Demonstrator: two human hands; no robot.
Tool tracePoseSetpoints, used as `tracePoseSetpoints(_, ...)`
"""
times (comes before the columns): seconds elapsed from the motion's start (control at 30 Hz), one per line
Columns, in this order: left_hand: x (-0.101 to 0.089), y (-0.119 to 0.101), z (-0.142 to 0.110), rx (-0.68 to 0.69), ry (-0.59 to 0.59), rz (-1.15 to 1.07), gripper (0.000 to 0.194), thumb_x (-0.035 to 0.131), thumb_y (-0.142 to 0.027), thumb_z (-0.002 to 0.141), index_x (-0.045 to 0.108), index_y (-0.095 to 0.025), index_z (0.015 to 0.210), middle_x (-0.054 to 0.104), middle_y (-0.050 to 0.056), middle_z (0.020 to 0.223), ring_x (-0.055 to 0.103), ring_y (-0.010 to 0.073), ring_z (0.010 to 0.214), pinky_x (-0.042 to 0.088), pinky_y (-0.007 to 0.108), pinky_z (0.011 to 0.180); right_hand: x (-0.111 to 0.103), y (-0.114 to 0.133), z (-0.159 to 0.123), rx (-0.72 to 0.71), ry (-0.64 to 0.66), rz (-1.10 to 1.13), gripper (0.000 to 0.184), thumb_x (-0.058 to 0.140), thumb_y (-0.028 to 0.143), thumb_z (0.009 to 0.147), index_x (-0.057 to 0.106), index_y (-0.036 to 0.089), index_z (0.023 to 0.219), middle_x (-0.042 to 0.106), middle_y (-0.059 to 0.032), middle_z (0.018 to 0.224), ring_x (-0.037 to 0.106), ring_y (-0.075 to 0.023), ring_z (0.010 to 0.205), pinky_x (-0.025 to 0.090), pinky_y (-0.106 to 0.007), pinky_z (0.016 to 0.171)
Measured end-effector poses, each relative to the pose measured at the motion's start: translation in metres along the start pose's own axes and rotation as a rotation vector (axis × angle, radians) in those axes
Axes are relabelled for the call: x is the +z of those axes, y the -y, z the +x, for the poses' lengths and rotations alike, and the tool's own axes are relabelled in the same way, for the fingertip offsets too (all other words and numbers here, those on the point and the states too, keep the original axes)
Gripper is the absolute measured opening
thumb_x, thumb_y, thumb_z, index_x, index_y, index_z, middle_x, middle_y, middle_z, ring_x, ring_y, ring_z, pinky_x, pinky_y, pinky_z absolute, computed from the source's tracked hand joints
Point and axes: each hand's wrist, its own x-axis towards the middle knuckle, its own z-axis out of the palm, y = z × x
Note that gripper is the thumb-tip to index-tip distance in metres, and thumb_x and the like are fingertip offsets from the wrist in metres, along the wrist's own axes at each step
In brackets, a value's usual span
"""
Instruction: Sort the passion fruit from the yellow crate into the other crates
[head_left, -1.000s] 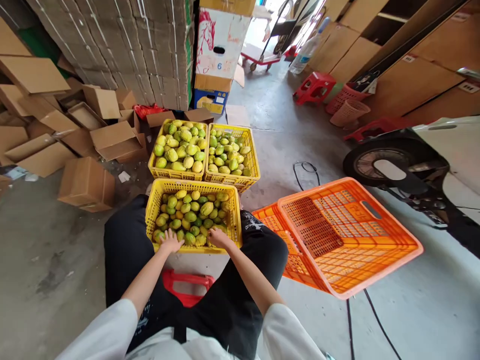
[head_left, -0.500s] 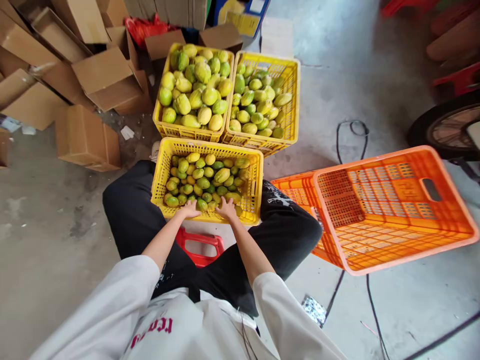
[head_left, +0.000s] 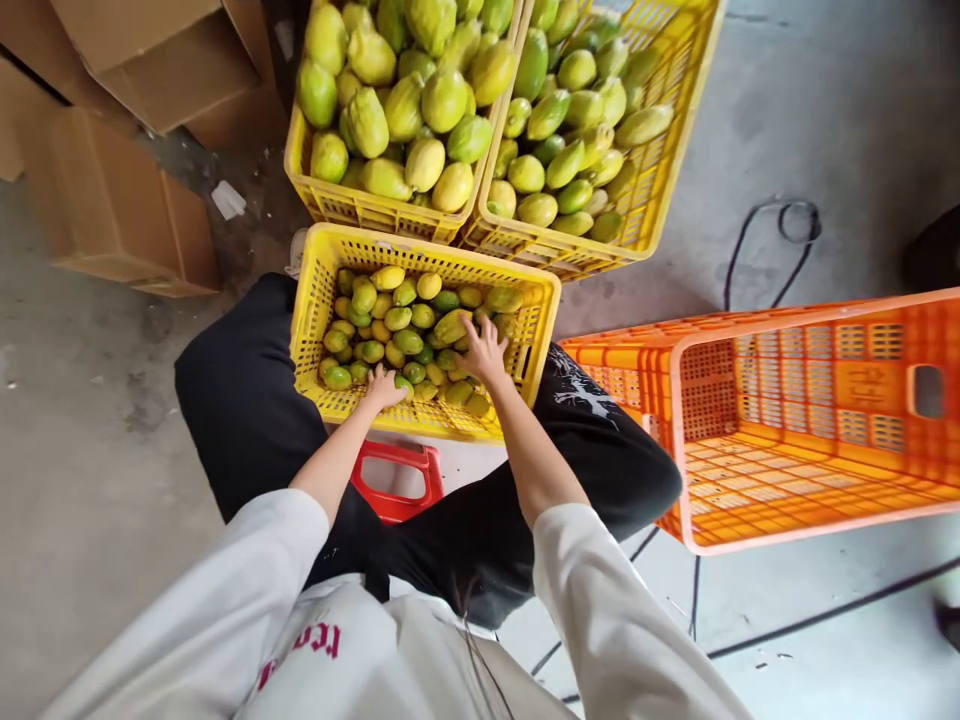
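Fruit (head_left: 407, 342), green to yellow in colour, is contained in a yellow crate (head_left: 442, 255) at the centre of the frame. The crate is positioned between two legs in black trousers (head_left: 236, 400) and is tilted slightly in the view. The left hand (head_left: 384, 388) is placed at the lower edge of the pile, near the crate's lower rim, with the fingers bent over the fruit; whether a piece is gripped cannot be determined. The right hand (head_left: 486, 352) is laid over the right side of the pile, with the fingers spread apart and the fingertips directed toward the upper part of the frame. Larger fruit is held in a second crate (head_left: 382, 205) at upper centre and in a third crate (head_left: 562, 240) to its right. An orange crate (head_left: 817, 370) is located at the right, its interior exposed to view. A red plastic piece (head_left: 435, 482) is partly visible below the central crate. Cardboard boxes (head_left: 112, 190) are grouped at upper left, and a black cable (head_left: 729, 270) is looped on the floor at right.
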Motion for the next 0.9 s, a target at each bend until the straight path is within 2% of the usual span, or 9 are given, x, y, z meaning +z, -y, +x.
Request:
tracePoseSetpoints(0.07,-0.002,0.003,0.005,0.016,0.009,-0.012,0.084,0.057,-0.052,0.092,0.046,-0.012,0.165,0.019,0.019,0.183,0.021,0.0435,0.169,0.023,0.044,0.136,0.001,-0.002,0.017,-0.015,-0.009,0.027,0.091,0.064,0.033,0.091,0.027,0.022,0.174,0.027,-0.0250,0.175,0.040,-0.0472,0.149,0.048,-0.064,0.109)
tracePoseSetpoints(0.17,-0.005,0.005,0.012,0.012,0.036,-0.022,0.079,0.049,-0.054,0.097,0.048,-0.012,0.164,0.024,0.020,0.182,0.022,0.0411,0.169,0.024,0.045,0.135,0.004,0.007,0.033,-0.095,0.051,-0.029,0.090,0.069,0.028,0.088,0.035,0.021,0.171,0.030,-0.0237,0.173,0.040,-0.0463,0.147,0.047,-0.059,0.111)
tracePoseSetpoints(0.3,-0.006,0.005,0.015,0.004,0.052,-0.013,0.064,0.037,-0.036,0.104,0.048,-0.010,0.162,0.031,0.024,0.177,0.029,0.0394,0.166,0.027,0.049,0.134,0.003,0.028,0.039,-0.095,0.068,-0.060,0.071,0.061,0.012,0.090,0.048,0.018,0.160,0.041,-0.0212,0.167,0.036,-0.0444,0.148,0.041,-0.058,0.116)
tracePoseSetpoints(0.43,-0.006,0.007,0.009,0.044,0.015,0.023,0.066,0.054,-0.018,0.093,0.051,-0.016,0.159,0.033,0.023,0.174,0.032,0.0415,0.163,0.034,0.053,0.131,-0.008,0.041,0.038,-0.121,0.079,-0.059,0.052,0.057,0.014,0.097,0.056,0.017,0.149,0.051,-0.0208,0.156,0.045,-0.0435,0.138,0.047,-0.060,0.109)
tracePoseSetpoints(0.5,-0.007,0.010,0.005,0.044,-0.021,0.058,0.069,0.062,-0.012,0.086,0.053,-0.016,0.155,0.033,0.025,0.171,0.033,0.0441,0.161,0.040,0.055,0.126,-0.015,0.046,0.035,-0.118,0.086,-0.083,0.047,0.062,0.018,0.097,0.061,0.020,0.144,0.054,-0.0195,0.152,0.051,-0.0417,0.131,0.047,-0.060,0.108)
tracePoseSetpoints(0.57,-0.009,0.013,0.001,0.022,-0.055,0.093,0.063,0.064,-0.011,0.087,0.054,-0.013,0.150,0.035,0.028,0.167,0.037,0.0438,0.157,0.043,0.054,0.124,-0.020,0.051,0.029,-0.052,0.129,-0.088,0.046,0.071,0.026,0.095,0.064,0.020,0.141,0.057,-0.0199,0.147,0.056,-0.0403,0.124,0.048,-0.058,0.107)
tracePoseSetpoints(0.7,-0.012,0.019,-0.001,0.025,-0.081,0.103,0.053,0.066,-0.019,0.093,0.056,-0.013,0.145,0.041,0.026,0.161,0.041,0.0404,0.155,0.042,0.051,0.125,-0.022,0.061,0.007,0.135,0.232,-0.020,0.064,0.077,0.041,0.095,0.057,0.017,0.151,0.058,-0.0246,0.145,0.063,-0.0408,0.122,0.054,-0.048,0.099)
tracePoseSetpoints(0.8,-0.011,0.020,0.002,0.002,-0.134,0.006,0.057,0.067,-0.020,0.091,0.053,-0.012,0.146,0.044,0.025,0.159,0.043,0.0377,0.154,0.039,0.046,0.128,-0.016,0.069,-0.014,0.134,0.238,0.023,0.072,0.073,0.038,0.097,0.046,0.015,0.160,0.059,-0.0255,0.146,0.061,-0.0411,0.128,0.055,-0.046,0.099)
tracePoseSetpoints(0.9,-0.010,0.019,0.006,-0.045,-0.223,-0.149,0.053,0.066,-0.020,0.091,0.052,-0.012,0.141,0.047,0.024,0.156,0.046,0.0362,0.153,0.034,0.043,0.131,-0.009,0.074,-0.029,0.136,0.219,0.053,0.068,0.067,0.036,0.100,0.045,0.012,0.159,0.062,-0.0257,0.143,0.059,-0.0405,0.129,0.054,-0.047,0.101)
